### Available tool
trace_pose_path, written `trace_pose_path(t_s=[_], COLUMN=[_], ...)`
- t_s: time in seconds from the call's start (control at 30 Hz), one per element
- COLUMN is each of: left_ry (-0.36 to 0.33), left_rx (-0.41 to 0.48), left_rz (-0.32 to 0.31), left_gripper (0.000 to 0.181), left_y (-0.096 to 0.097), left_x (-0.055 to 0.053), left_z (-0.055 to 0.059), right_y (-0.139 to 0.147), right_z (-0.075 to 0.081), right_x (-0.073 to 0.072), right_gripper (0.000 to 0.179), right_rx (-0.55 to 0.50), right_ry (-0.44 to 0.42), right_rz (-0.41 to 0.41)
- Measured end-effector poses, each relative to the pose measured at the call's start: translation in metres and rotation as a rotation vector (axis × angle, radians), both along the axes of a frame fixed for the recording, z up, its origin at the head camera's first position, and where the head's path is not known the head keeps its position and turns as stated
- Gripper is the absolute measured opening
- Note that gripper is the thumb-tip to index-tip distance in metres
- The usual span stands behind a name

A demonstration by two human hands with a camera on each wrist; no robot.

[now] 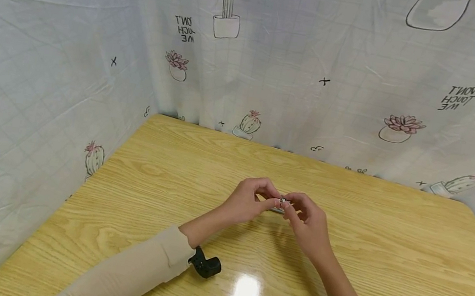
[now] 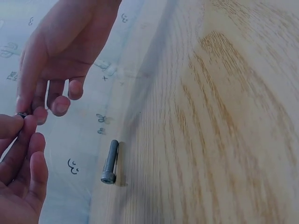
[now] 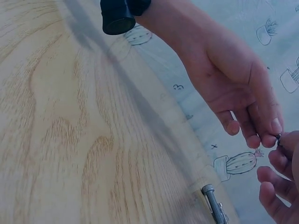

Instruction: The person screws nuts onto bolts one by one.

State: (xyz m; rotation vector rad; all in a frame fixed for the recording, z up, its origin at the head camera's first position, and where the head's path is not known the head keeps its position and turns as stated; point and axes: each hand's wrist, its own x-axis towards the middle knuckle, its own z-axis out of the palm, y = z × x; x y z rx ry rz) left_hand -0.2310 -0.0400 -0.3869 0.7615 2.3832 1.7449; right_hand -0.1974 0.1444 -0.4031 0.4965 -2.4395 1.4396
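Pinching small metal part (image 1: 282, 202) above table (image 1: 146, 175): left hand (image 1: 248, 202) and right hand (image 1: 314, 227) both gripping narrowly, thumb against finger. Possible fault: part slipping and dropping, caused by scant grip area. Left wrist view shows bolt (image 2: 110, 163) socket, indistinct in head view; right wrist view adds metal piece (image 3: 224, 216) beside bolt.

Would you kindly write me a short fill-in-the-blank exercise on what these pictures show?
1. A small part is held by ____ the left hand and the right hand.
2. The metal bolt lies on its ____ instead of standing upright.
3. The table has a surface with the grain of ____.
4. The camera worn at each wrist is ____ in colour.

Missing words: both; side; wood; black.
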Motion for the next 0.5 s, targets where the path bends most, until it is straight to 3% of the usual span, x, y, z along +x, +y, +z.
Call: trace_pose_path(t_s=[0.2, 0.4, 0.5], left_ry=[0.053, 0.059, 0.059], left_rx=[-0.044, -0.057, -0.046], left_rz=[-0.022, -0.063, -0.08], left_gripper=[0.006, 0.007, 0.006], left_y=[-0.002, -0.004, -0.003], left_x=[0.001, 0.004, 0.004], left_z=[-0.001, -0.003, -0.005], right_y=[-0.004, -0.008, -0.009], right_z=[0.006, -0.003, -0.005], right_x=[0.005, 0.0, 0.0], right_gripper=[0.018, 0.049, 0.056], right_rx=[-0.028, -0.092, -0.088], right_ry=[-0.093, -0.144, -0.159], right_rz=[0.024, 0.035, -0.001])
